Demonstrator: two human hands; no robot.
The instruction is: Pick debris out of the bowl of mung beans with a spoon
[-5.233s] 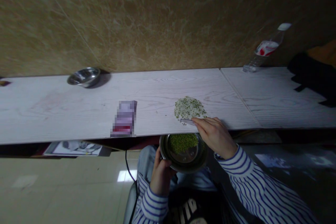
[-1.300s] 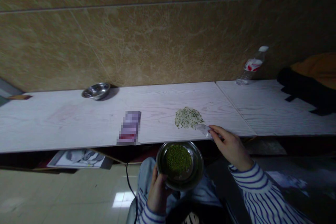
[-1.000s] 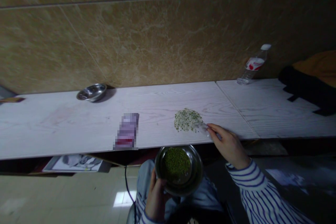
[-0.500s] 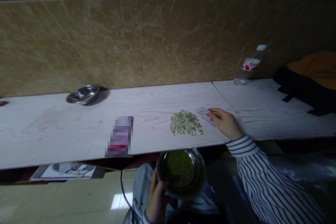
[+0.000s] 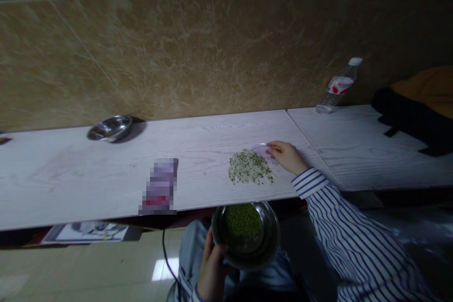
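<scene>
My left hand (image 5: 212, 264) grips the near left side of a steel bowl (image 5: 271, 240), with the thumb over its rim. Green mung beans (image 5: 242, 222) lie inside this bowl, which is held over my lap just below the table edge. Up on the table, my right hand (image 5: 288, 156) pinches a clear plastic lid (image 5: 261, 149), thin and rounded. The lid is at the right edge of a loose pile of mung beans mixed with white rice-like grains (image 5: 249, 167). Whether it touches the grains, I cannot tell.
Another steel bowl (image 5: 111, 128) stands by the wall at the left. A blurred-out purple item (image 5: 159, 184) lies near the front edge of the white table (image 5: 198, 151). At the right are a water bottle (image 5: 336, 87) and a black and orange bag (image 5: 414, 108).
My right hand has moved left with the clear lid, bringing it against or over the pile's right edge. My left hand and its bowl have hardly moved.
</scene>
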